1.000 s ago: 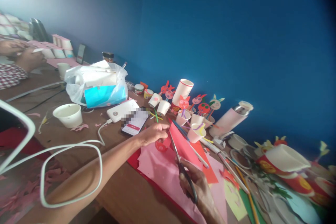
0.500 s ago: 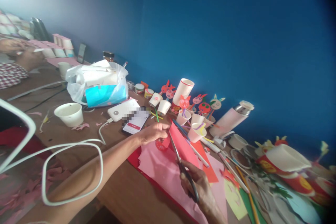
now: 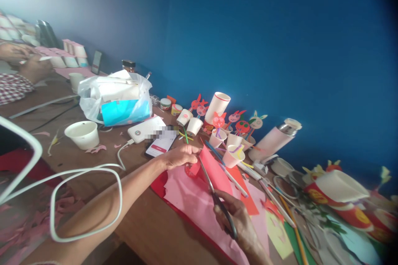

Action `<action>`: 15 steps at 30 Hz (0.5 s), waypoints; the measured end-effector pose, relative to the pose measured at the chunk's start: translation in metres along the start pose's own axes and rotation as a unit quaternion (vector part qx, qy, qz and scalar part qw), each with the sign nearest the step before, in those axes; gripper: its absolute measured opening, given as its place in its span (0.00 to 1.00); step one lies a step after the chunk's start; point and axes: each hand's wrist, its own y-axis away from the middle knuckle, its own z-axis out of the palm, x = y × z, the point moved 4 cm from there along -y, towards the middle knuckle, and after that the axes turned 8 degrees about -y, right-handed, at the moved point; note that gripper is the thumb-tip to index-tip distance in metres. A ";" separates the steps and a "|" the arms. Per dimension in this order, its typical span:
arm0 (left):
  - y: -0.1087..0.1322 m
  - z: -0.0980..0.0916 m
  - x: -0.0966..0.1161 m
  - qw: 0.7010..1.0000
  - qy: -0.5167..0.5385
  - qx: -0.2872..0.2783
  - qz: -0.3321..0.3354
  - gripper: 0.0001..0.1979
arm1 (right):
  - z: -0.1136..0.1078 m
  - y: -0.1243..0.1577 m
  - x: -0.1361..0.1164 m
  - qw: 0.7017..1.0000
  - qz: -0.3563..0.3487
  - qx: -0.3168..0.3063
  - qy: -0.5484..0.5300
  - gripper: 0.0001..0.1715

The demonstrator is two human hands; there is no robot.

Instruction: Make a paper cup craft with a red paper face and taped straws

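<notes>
My left hand (image 3: 182, 157) pinches the edge of a red sheet of paper (image 3: 216, 165). In my right hand (image 3: 233, 215) is a pair of scissors (image 3: 207, 176) with black handles; its blades lie along the red paper, pointing up toward my left fingers. Whether the blades are fully closed is hard to see. Below the hands, pink paper (image 3: 189, 198) covers part of the table. A red round cutout (image 3: 190, 171) with drawn marks shows partly beneath the held sheet.
Beyond my hands stand paper cups (image 3: 234, 156) with animal faces on sticks. A pink thermos (image 3: 270, 143) leans at right. A phone (image 3: 161, 143), power bank (image 3: 146, 129), white bowl (image 3: 81, 134) and plastic bag (image 3: 90, 101) lie left. A white cable (image 3: 120, 198) crosses my left forearm. A co-worker's hands (image 3: 37, 68) are far left.
Both hands stay nearly in place. The red paper has shifted slightly at the scissor blades, and a flap of it near my left fingers now covers more of the round cutout.
</notes>
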 end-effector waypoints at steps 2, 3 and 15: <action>0.000 0.000 0.000 1.000 0.000 -0.002 0.001 0.10 | -0.001 0.000 0.001 1.000 0.002 -0.001 -0.004 0.35; 0.000 0.000 0.000 1.000 0.000 -0.002 0.001 0.10 | -0.001 0.000 0.002 1.000 0.004 -0.002 -0.002 0.34; 0.002 0.000 0.000 0.998 0.004 -0.058 -0.010 0.06 | -0.009 -0.001 0.005 0.999 0.030 -0.037 0.011 0.26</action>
